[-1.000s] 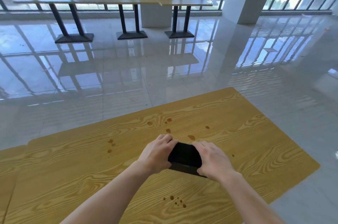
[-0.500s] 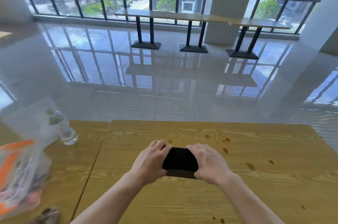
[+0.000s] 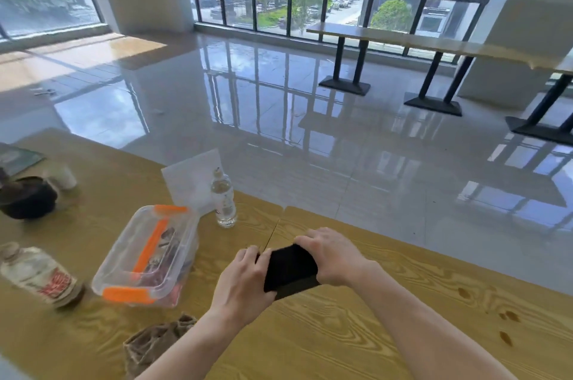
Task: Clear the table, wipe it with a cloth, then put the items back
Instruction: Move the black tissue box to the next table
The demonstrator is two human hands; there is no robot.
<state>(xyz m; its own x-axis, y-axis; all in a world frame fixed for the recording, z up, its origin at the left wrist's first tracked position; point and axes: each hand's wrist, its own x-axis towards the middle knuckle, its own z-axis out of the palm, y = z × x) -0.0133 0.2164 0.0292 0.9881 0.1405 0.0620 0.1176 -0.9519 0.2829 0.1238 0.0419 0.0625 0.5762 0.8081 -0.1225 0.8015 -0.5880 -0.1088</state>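
Pinching the folded black cloth (image 3: pixel 290 268) at its nine and three o'clock edges, left hand (image 3: pixel 245 283) and right hand (image 3: pixel 331 258) have fingers (image 3: pixel 307 240) clamped on it over the worktop (image 3: pixel 372 333) seam. It looks soft, light and probably floppy if held one-sided.

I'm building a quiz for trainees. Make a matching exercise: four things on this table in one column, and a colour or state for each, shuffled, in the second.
Things:
1. black cloth
2. clear bottle
3. plastic box
4. pale bottle

Descriptions:
A. orange clips
B. red label
C. gripped by left hand and right hand
D. beside white sheet

Pairs: 1-C, 2-D, 3-A, 4-B
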